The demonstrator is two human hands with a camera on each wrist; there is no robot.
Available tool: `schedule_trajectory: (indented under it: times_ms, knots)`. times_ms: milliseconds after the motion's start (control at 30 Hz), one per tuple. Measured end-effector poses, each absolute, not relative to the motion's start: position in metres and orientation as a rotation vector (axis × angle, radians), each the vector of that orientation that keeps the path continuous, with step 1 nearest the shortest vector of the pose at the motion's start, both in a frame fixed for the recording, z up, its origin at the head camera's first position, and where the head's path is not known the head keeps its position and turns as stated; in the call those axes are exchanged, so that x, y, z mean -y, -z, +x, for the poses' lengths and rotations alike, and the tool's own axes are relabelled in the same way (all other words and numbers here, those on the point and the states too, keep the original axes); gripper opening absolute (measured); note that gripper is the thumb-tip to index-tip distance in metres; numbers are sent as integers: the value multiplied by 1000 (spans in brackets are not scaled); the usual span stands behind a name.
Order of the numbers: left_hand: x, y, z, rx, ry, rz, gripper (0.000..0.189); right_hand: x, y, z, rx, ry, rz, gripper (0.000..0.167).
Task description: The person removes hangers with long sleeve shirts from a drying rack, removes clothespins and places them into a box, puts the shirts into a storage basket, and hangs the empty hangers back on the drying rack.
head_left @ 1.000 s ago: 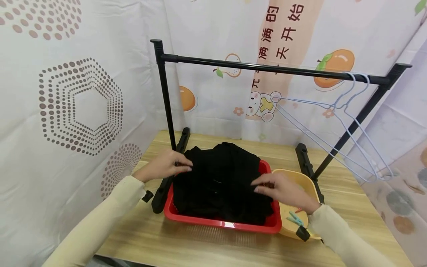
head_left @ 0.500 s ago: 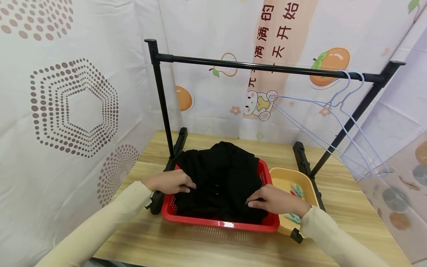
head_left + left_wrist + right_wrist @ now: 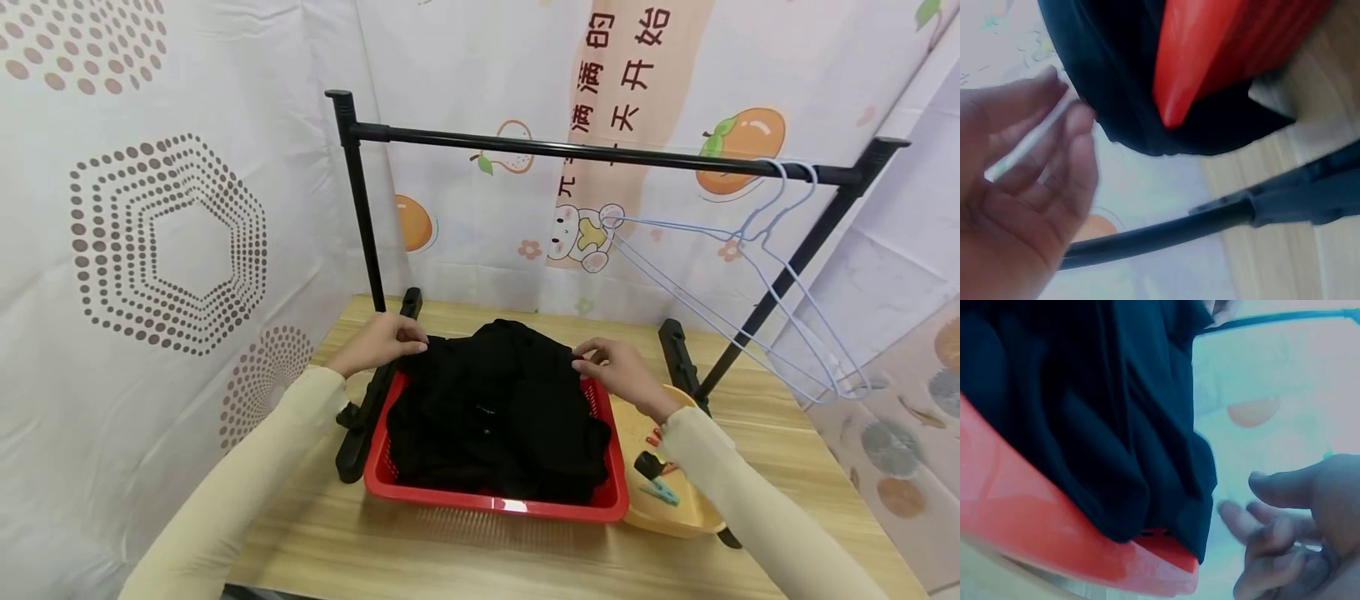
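Black cloth [image 3: 495,400], bunched up, fills the red basket [image 3: 480,502]; which garment it is cannot be told. My left hand [image 3: 381,342] is at the cloth's far left edge, thumb and fingers brought close together. In the left wrist view its fingertips meet the edge of the cloth, but whether they pinch it is unclear. My right hand [image 3: 618,372] is over the far right side of the basket, beside the cloth. In the right wrist view there is a gap between its thumb and bent fingers, and the hand [image 3: 1297,531] is apart from the cloth.
A black rack [image 3: 600,153] spans the table behind and beside the basket. Two pale blue hangers [image 3: 738,237] hang at its right end. A yellow basin [image 3: 667,527] with clothespins [image 3: 660,490] stands under my right forearm. Printed curtains [image 3: 480,250] close off the back and sides.
Both hands dipped toward the front of the cloth, then moved back to its far left and right edges. The cloth has shifted slightly at its edges; the basket stays in place.
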State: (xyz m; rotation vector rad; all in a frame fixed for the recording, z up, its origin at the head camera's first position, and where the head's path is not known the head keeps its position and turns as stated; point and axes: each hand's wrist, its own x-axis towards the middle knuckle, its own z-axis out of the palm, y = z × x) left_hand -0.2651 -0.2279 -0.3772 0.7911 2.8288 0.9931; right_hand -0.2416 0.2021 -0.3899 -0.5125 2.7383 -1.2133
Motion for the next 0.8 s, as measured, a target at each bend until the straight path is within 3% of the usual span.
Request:
schedule_trajectory:
  times_ms: [167,333,600,800]
  knots:
    - [221,380,-283,-2802,-742,755,46,-196,397,-267,-2676,1097,-376,55]
    - [209,383,-294,-2761,-530,850,61,-189,403,-283,-2644,1015,-338,49]
    - [196,388,-303,-2881,-516,831,30,-181,402,-290,-2779,946,-473,12]
    - [193,392,-307,-2968,-575,873,15,-180,400,-290,-2825,1026,-496,12]
